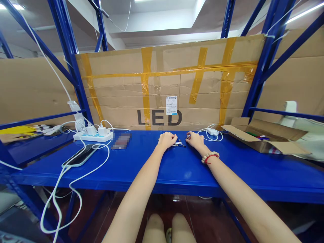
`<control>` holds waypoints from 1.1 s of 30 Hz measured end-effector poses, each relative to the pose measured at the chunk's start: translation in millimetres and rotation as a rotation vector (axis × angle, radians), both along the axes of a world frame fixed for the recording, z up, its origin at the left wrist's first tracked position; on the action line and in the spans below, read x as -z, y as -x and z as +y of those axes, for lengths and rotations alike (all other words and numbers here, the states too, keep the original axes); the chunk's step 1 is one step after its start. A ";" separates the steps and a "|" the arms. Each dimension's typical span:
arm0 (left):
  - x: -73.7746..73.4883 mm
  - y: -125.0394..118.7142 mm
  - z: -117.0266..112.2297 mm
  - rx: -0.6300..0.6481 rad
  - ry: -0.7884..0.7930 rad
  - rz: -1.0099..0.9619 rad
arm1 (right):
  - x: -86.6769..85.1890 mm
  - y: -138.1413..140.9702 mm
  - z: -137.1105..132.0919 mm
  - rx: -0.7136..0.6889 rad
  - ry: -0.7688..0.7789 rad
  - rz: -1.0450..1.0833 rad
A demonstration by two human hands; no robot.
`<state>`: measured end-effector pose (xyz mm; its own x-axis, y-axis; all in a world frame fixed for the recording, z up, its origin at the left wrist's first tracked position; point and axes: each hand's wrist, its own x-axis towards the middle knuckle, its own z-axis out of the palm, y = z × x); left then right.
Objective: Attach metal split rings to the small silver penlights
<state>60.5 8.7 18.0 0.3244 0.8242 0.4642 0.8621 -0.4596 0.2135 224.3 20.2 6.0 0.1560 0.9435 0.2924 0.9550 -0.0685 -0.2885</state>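
Note:
Both my arms reach forward onto a blue metal shelf (177,168). My left hand (167,139) rests on the shelf with its fingers curled in. Small dark pen-like items (179,144) lie just right of it, between the hands. My right hand (194,139) is closed in a pinch on a small dark object (188,136) too small to name. A beaded bracelet with a red cord (210,157) circles my right wrist.
A taped cardboard sheet marked LED (162,91) backs the shelf. At left lie a white power strip (93,136), a phone (80,155) on a white cable, and a small dark item (121,141). An open cardboard box (265,138) holding pens and a white charger (213,132) sit right.

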 end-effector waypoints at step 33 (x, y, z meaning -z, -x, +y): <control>1.3 -0.1 3.4 -0.019 0.015 0.027 | 1.2 4.6 -0.6 -0.011 -0.015 0.056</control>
<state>60.5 12.1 16.7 0.3206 0.8372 0.4430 0.8764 -0.4396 0.1966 219.7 19.6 4.8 0.1618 0.9409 0.2974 0.9380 -0.0530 -0.3425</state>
